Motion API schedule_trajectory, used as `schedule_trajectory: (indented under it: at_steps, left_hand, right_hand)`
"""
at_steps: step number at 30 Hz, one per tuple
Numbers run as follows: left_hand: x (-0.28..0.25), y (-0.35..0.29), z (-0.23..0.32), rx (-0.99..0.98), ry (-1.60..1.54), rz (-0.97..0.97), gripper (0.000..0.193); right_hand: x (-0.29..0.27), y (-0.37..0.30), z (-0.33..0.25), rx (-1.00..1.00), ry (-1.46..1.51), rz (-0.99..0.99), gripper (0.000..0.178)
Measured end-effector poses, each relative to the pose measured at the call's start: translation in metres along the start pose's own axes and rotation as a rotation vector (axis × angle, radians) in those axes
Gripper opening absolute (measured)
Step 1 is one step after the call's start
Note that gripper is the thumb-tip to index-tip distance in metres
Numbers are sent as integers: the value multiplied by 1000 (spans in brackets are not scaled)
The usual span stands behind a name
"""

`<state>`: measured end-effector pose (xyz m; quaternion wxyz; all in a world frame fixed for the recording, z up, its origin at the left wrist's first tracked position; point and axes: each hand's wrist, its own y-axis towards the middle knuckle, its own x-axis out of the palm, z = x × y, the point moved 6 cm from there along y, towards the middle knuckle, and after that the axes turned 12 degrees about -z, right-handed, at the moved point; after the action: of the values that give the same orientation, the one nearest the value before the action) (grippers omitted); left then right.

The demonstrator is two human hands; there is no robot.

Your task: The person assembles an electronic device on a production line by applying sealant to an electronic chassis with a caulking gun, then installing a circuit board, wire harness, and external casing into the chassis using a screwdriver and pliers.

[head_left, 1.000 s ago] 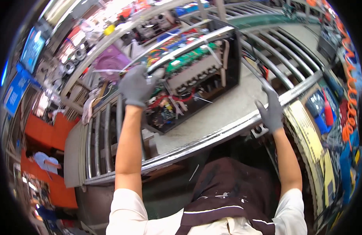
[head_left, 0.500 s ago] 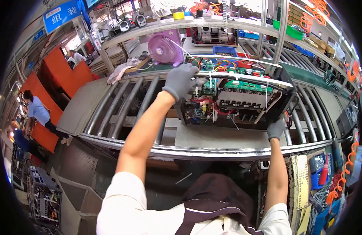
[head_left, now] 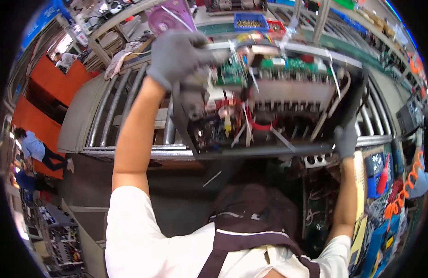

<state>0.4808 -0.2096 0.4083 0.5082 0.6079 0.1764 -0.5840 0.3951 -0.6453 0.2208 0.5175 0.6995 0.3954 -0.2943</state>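
Note:
A black-framed electrical unit point(head_left: 292, 95) with its inside exposed hangs between my hands, over the front edge of the conveyor. Green circuit boards point(head_left: 295, 65), a grey block with a row of dark slots, red wires and long white cable ties point(head_left: 282, 139) show inside it. My left hand point(head_left: 177, 58), in a grey glove, is closed round the left end of the metal bar across its top. Down at the lower right corner, my gloved right hand point(head_left: 346, 139) grips the black frame; the frame hides part of its fingers. Motion blurs the unit and the left fingers.
Metal rollers point(head_left: 119, 109) run on both sides behind the unit. Beyond stand a purple fan point(head_left: 170, 18) and a blue bin point(head_left: 251, 22) of small parts. To my right are a red bottle point(head_left: 383, 178) and an orange coiled hose point(head_left: 399, 197). A person point(head_left: 35, 146) stands at far left.
Both hands have brought the unit up off the conveyor and toward me, past its front edge. The unit looks larger and nearer. My view has also shifted.

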Motion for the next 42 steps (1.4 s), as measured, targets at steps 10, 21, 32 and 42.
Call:
schedule_trajectory:
  at_steps: [10,21,32,42]
  left_hand:
    - [60,125,-84,-161,400,-182,53]
    - [74,142,-76,-240,271,-174,70]
    - [87,146,-73,-165,236,-142,65]
    - [69,130,-61,-192,257,-133,62]
  right_hand:
    - [6,119,3,160,-143,-211,52]
    - [43,128,36,109,-227,-68,44]
    - [45,128,65,107,-230,-77,46]
    - [40,109,43,157,-214,-28,46]
